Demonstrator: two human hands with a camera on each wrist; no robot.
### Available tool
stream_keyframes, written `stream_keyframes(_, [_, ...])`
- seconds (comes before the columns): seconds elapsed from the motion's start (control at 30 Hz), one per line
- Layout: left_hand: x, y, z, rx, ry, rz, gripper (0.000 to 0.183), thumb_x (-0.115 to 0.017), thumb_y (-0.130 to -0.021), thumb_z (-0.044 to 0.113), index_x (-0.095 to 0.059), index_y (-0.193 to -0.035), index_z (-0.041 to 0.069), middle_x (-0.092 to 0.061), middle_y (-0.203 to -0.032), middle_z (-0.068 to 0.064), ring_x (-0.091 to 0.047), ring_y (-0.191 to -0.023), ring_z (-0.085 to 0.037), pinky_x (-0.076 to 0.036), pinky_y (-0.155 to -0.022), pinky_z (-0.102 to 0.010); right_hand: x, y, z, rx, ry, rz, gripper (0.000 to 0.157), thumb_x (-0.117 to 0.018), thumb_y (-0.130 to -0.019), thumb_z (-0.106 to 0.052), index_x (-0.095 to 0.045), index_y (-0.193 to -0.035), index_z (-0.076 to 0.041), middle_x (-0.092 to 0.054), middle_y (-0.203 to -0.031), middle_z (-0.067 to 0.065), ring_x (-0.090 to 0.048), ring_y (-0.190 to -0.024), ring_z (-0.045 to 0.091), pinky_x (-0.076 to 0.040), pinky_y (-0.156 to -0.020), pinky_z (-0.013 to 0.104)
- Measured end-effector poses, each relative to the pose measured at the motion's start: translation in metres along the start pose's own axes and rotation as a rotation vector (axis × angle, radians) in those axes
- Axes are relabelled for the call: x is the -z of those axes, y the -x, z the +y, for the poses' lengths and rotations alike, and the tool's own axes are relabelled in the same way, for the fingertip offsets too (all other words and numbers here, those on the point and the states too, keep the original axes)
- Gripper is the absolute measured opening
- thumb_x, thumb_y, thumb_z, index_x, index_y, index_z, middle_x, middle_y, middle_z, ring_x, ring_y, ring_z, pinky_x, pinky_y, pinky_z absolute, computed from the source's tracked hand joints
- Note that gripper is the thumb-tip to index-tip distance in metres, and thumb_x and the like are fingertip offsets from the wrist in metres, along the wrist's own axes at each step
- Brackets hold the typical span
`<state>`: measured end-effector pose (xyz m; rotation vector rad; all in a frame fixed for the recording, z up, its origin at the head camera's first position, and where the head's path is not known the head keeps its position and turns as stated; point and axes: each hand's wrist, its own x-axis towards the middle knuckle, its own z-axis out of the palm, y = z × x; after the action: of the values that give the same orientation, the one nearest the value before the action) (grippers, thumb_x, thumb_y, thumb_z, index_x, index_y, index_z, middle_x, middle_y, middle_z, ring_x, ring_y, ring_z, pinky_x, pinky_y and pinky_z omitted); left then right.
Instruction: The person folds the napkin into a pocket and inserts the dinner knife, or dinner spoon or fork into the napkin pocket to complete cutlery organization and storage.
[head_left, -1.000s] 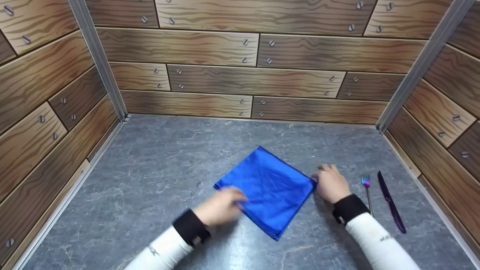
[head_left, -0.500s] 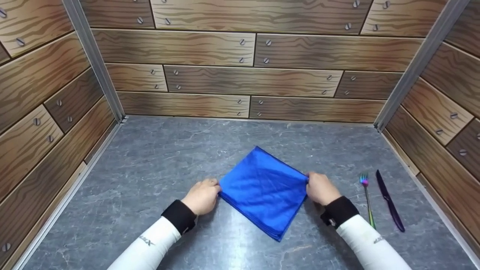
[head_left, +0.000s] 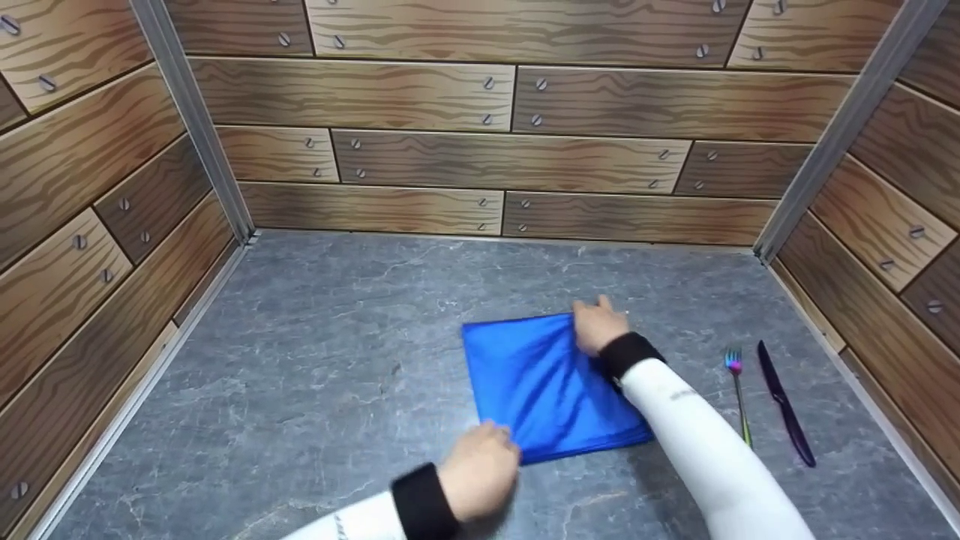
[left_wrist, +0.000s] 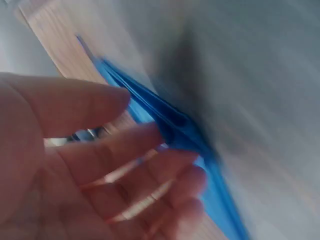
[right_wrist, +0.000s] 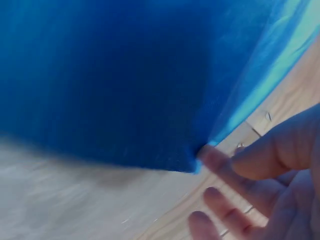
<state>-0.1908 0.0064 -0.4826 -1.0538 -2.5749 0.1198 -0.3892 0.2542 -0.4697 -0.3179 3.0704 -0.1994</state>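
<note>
A folded blue satin cloth napkin point(head_left: 517, 375) lies on the grey tabletop, creased diagonally between my two hands. At its near left corner is my left hand point(head_left: 480, 469). The blurred left wrist view shows the thumb point(left_wrist: 90, 102) apart from the loosely bent fingers, with the napkin's layered edge point(left_wrist: 165, 117) at the fingertips. My right hand point(head_left: 600, 326) is at the far right corner. There, in the right wrist view, the index fingertip touches the napkin's corner point(right_wrist: 185, 162), while the thumb point(right_wrist: 275, 152) stands off it and the other fingers stretch out.
A rainbow-coloured fork point(head_left: 734, 367) and a dark purple knife point(head_left: 784, 405) lie side by side to the right, beyond my right forearm. Wood-patterned walls point(head_left: 420, 157) enclose the grey tabletop point(head_left: 322, 337) at the back and both sides.
The napkin has turned clockwise. My left hand has moved right and toward me, my right hand left and away. Both hands gripped its corners half a second ago; their fingers have now loosened.
</note>
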Motion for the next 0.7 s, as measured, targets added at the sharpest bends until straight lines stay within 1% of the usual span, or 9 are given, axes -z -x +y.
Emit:
stream_keyframes(0.07, [0.002, -0.006, 0.017, 0.020, 0.002, -0.021, 0.018, -0.079, -0.085, 0.034, -0.072, -0.078, 0.019, -0.066, -0.078, 0.006, -0.056, -0.070, -0.012, -0.043, -0.061, -0.024, -0.002, -0.009, -0.010, 0.016, 0.000, -0.004, 0.045, -0.053, -0.094, -0.001, -0.053, -0.138, 0.006, -0.068, -0.134, 0.029, -0.041, -0.140, 0.050, -0.048, -0.105, 0.072])
stream_keyframes(0.17, [0.003, -0.019, 0.038, 0.063, 0.018, -0.062, 0.022, -0.077, -0.088, 0.039, -0.072, -0.077, 0.020, -0.068, -0.075, 0.006, -0.057, -0.067, -0.011, -0.043, -0.059, -0.025, -0.007, -0.019, -0.024, 0.037, -0.018, -0.016, 0.046, -0.051, -0.097, -0.002, -0.052, -0.144, 0.002, -0.068, -0.135, 0.026, -0.040, -0.143, 0.046, -0.045, -0.108, 0.070])
stream_keyframes(0.23, [0.003, -0.029, 0.048, 0.088, 0.026, -0.099, 0.024, -0.076, -0.089, 0.041, -0.074, -0.076, 0.020, -0.070, -0.075, 0.005, -0.060, -0.067, -0.012, -0.044, -0.057, -0.026, -0.010, -0.024, -0.031, 0.052, -0.027, -0.020, 0.047, -0.047, -0.100, -0.003, -0.051, -0.147, 0.000, -0.067, -0.137, 0.025, -0.040, -0.143, 0.045, -0.044, -0.109, 0.068])
stream_keyframes(0.33, [0.005, -0.043, 0.057, 0.112, 0.055, -0.173, 0.029, -0.072, -0.092, 0.044, -0.076, -0.077, 0.020, -0.074, -0.077, 0.003, -0.062, -0.068, -0.013, -0.046, -0.056, -0.028, -0.015, -0.030, -0.036, 0.064, -0.042, -0.013, 0.046, -0.044, -0.104, -0.003, -0.050, -0.150, -0.003, -0.067, -0.141, 0.022, -0.040, -0.143, 0.043, -0.044, -0.109, 0.067])
stream_keyframes(0.43, [0.007, -0.051, 0.059, 0.120, 0.104, -0.240, 0.032, -0.070, -0.095, 0.045, -0.077, -0.079, 0.018, -0.075, -0.080, 0.002, -0.065, -0.070, -0.014, -0.049, -0.055, -0.029, -0.020, -0.033, -0.034, 0.063, -0.060, 0.006, 0.046, -0.046, -0.103, -0.001, -0.051, -0.149, -0.005, -0.066, -0.141, 0.021, -0.041, -0.143, 0.043, -0.045, -0.107, 0.067])
stream_keyframes(0.53, [0.008, -0.052, 0.056, 0.120, 0.160, -0.270, 0.032, -0.071, -0.095, 0.045, -0.077, -0.081, 0.016, -0.076, -0.083, 0.000, -0.067, -0.072, -0.015, -0.053, -0.056, -0.032, -0.020, -0.032, -0.030, 0.061, -0.108, 0.021, 0.052, -0.049, -0.099, 0.001, -0.049, -0.150, -0.006, -0.063, -0.144, 0.023, -0.038, -0.147, 0.044, -0.043, -0.110, 0.069])
stream_keyframes(0.57, [0.009, -0.052, 0.053, 0.126, 0.188, -0.279, 0.032, -0.072, -0.094, 0.045, -0.077, -0.083, 0.015, -0.075, -0.085, 0.000, -0.068, -0.074, -0.016, -0.054, -0.058, -0.033, -0.018, -0.030, -0.029, 0.054, -0.148, 0.020, 0.056, -0.050, -0.096, 0.002, -0.048, -0.152, -0.006, -0.061, -0.146, 0.023, -0.036, -0.149, 0.044, -0.041, -0.113, 0.070])
stream_keyframes(0.63, [0.010, -0.051, 0.045, 0.150, 0.265, -0.287, 0.032, -0.074, -0.093, 0.045, -0.077, -0.088, 0.014, -0.074, -0.089, -0.002, -0.069, -0.079, -0.017, -0.056, -0.061, -0.034, -0.011, -0.021, -0.028, 0.039, -0.253, 0.049, 0.064, -0.050, -0.092, 0.005, -0.045, -0.154, -0.005, -0.058, -0.150, 0.023, -0.031, -0.153, 0.045, -0.036, -0.117, 0.071])
stream_keyframes(0.7, [0.013, -0.050, 0.031, 0.188, 0.362, -0.288, 0.031, -0.075, -0.093, 0.043, -0.075, -0.091, 0.012, -0.073, -0.091, -0.004, -0.069, -0.083, -0.018, -0.057, -0.066, -0.035, 0.000, -0.006, -0.026, 0.020, -0.389, 0.112, 0.067, -0.050, -0.088, 0.007, -0.046, -0.154, -0.002, -0.055, -0.153, 0.025, -0.030, -0.153, 0.047, -0.033, -0.120, 0.071])
